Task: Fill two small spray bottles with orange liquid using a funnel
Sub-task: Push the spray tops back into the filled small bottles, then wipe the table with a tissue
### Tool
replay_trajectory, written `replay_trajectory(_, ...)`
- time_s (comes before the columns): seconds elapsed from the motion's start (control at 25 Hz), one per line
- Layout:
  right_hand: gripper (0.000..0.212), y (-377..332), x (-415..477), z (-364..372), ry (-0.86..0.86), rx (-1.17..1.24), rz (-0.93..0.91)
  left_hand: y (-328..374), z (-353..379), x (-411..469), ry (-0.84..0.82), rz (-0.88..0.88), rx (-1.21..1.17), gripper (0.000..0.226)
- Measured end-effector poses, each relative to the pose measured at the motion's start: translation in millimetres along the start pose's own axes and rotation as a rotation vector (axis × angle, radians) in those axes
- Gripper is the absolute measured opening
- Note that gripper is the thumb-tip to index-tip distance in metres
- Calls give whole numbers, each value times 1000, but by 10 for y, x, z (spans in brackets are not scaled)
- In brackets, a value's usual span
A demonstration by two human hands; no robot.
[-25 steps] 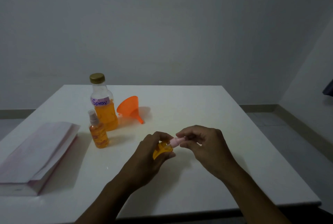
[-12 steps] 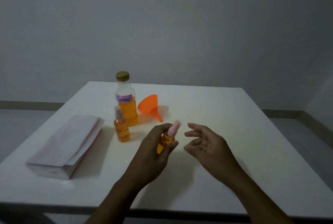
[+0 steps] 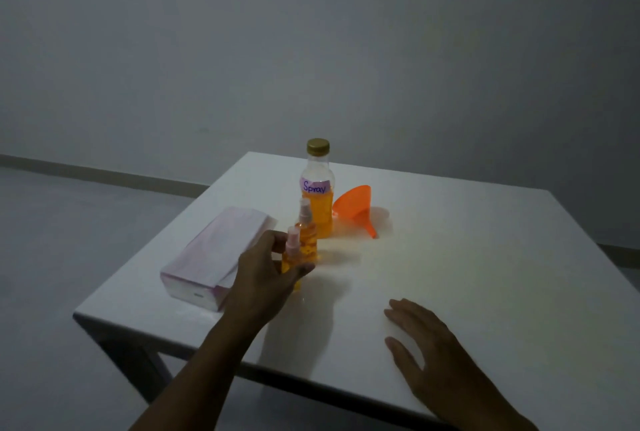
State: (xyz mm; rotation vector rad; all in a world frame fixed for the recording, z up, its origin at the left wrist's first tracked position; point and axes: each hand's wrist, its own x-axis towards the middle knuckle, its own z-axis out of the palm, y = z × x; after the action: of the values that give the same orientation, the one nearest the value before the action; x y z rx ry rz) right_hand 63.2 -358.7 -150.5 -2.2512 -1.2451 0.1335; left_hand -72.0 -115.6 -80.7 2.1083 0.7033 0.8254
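Observation:
My left hand [image 3: 266, 278] is wrapped around a small spray bottle [image 3: 292, 255] holding orange liquid, upright with its pink spray top on. Just behind it stands a second small spray bottle [image 3: 307, 233], also holding orange liquid and topped with a sprayer. Behind both is a larger bottle [image 3: 318, 195] labelled "Spray", about half full of orange liquid, gold cap on. An orange funnel [image 3: 356, 210] lies on its side to the right of that bottle. My right hand [image 3: 426, 344] hovers over the near right of the white table [image 3: 485, 257], fingers spread, holding nothing.
A flat white and pink pack [image 3: 214, 257] lies at the table's left edge, close to my left hand. The table's near edge runs under my forearms. Grey floor and a plain wall surround the table.
My left hand carried the small spray bottle left and forward, up to the other small bottle. My right hand let go of the spray top and drew back, open. The view swung left.

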Motion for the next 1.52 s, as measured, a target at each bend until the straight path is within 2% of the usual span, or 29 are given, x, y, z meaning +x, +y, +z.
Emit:
replay_trajectory(0.28,49,79,8,90,85,-15,-66,-42,71,-8,-56,-58,4,52)
replay_trajectory(0.36,46,83,13,97,98,-30,-76,-4,3,-47,-92,-57,-26,72)
replay_trajectory(0.44,42,86,27,119,129,-74,-102,31,-180,-86,-5,-45,-51,83)
replay_trajectory(0.52,40,90,51,130,150,-105,-108,21,-458,-116,172,6,-5,62)
replay_trajectory(0.56,39,87,62,134,142,-103,-96,-31,-612,-117,229,33,93,50)
replay_trajectory(0.64,38,106,73,167,156,-125,-103,-200,-857,-113,197,26,359,39)
replay_trajectory(0.76,36,98,86,209,197,-151,-109,-447,-980,-141,40,-94,562,46)
replay_trajectory(0.92,45,75,88,213,253,-140,-145,-555,-955,-158,37,-34,604,40)
replay_trajectory(1.08,36,60,80,201,207,-146,-102,-539,-957,-150,66,54,657,18)
replay_trajectory(1.28,37,50,103,193,235,-186,-145,-445,-1074,-174,149,155,588,18)
replay_trajectory(1.4,37,43,92,170,201,-200,-121,-295,-1191,-212,217,246,614,21)
replay_trajectory(1.52,35,-20,94,62,125,-151,-117,-36,-1309,-253,206,303,606,23)
